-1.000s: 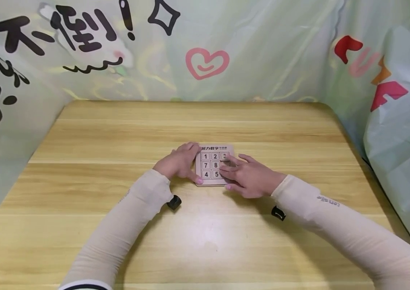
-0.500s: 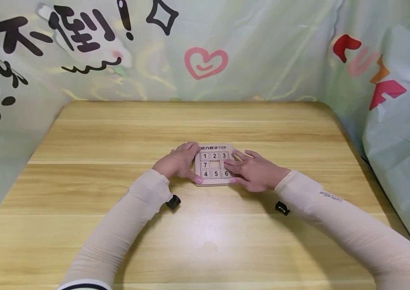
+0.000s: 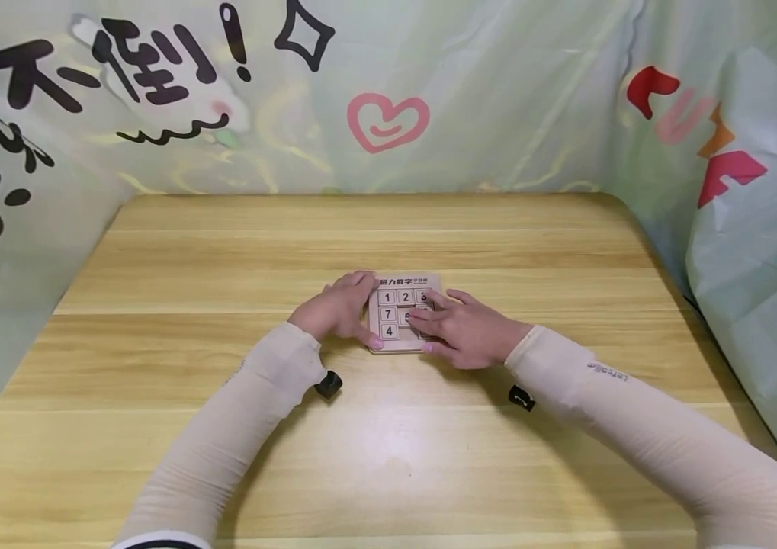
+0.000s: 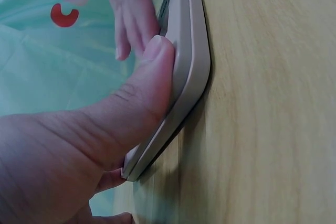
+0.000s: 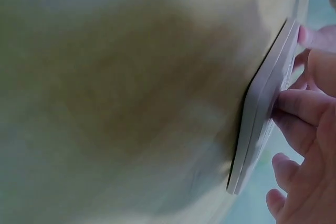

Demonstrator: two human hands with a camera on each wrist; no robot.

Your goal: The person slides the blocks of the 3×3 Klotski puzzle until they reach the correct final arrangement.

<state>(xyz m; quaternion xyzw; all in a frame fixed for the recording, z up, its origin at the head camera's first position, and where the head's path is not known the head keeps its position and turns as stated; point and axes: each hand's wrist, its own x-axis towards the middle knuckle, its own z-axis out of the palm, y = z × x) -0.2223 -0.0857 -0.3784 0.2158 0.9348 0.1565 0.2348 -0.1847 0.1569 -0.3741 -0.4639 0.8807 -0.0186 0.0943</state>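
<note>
A pale number sliding puzzle lies flat on the table, its tiles in a three-by-three grid. Tiles 1, 2 and 3 form the top row, though a finger partly covers 3. Tile 5 sits in the middle slot, with a gap below it. My left hand grips the puzzle's left side, thumb on the near corner and fingers at the far one. Fingertips of my right hand touch tile 5, and the hand hides most of the right column. In the left wrist view, my thumb presses the puzzle's rim.
A wood-grain table spreads around the puzzle. Behind it and on both sides hangs a pale green printed sheet with lettering and a pink heart. Each sleeved wrist carries a small black device, like this left one.
The right hand first slid tile 8 from the middle slot to the right, then moved back left. Tile 5 has gone up from the bottom row into the middle. The left hand has stayed put.
</note>
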